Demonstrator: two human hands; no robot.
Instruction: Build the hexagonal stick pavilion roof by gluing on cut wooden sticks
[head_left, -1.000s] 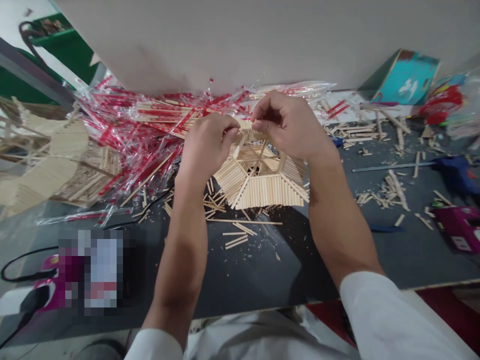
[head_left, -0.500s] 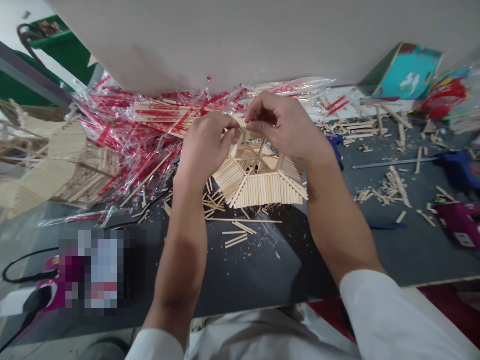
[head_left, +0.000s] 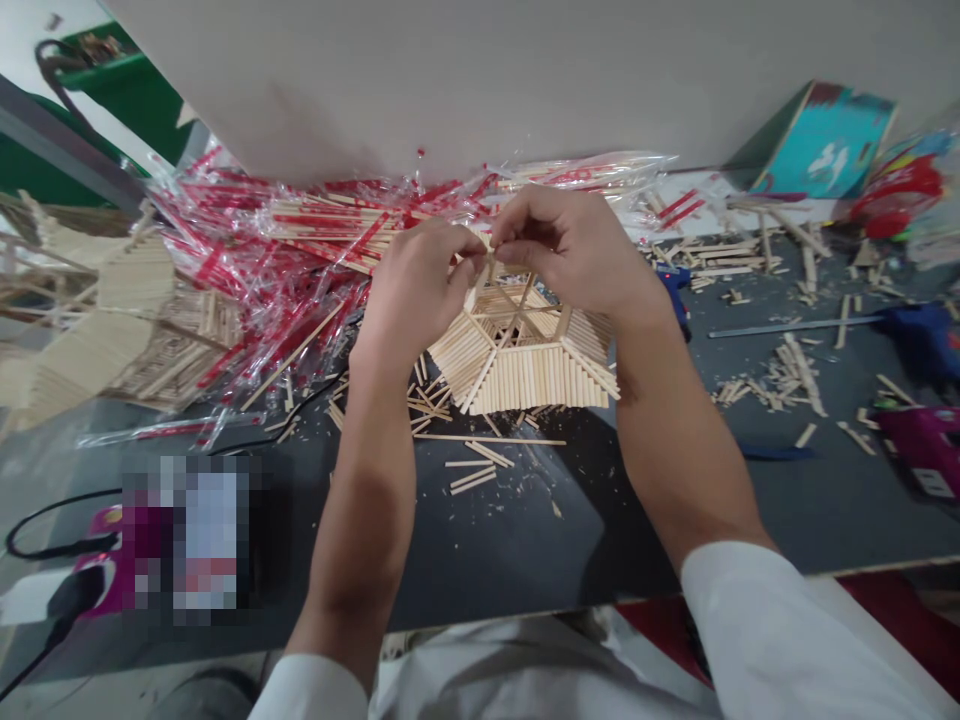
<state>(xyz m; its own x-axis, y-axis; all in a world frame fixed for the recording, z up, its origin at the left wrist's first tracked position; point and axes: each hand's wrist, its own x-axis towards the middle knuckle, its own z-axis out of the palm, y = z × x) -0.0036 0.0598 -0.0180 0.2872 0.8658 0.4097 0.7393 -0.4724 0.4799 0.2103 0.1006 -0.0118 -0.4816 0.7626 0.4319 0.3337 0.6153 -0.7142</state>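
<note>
A six-sided model of thin wooden sticks [head_left: 536,380] is held up at the middle, with slatted sloping panels round an open, spoked centre. At its far left edge, my left hand [head_left: 420,285] is closed in a pinch on the model. My right hand [head_left: 581,245] pinches at the far edge too, its fingertips almost against the left ones. Whatever is between the right fingertips is too small and too covered to make out. Both hands hide part of the model's far side. Several short sticks [head_left: 472,480] lie on the table in front of it.
Plastic-wrapped red and wooden sticks [head_left: 322,225] heap up behind, against the wall. Another stick model [head_left: 124,300] stands at left. On the right are a blue glue gun [head_left: 926,335], a blue-handled tool [head_left: 673,290], stick scraps and a magenta box [head_left: 926,445]. A power strip [head_left: 112,560] sits front left.
My right fingertips have moved slightly left, closer to the left ones, along the model's far edge. The left hand and the model have barely moved.
</note>
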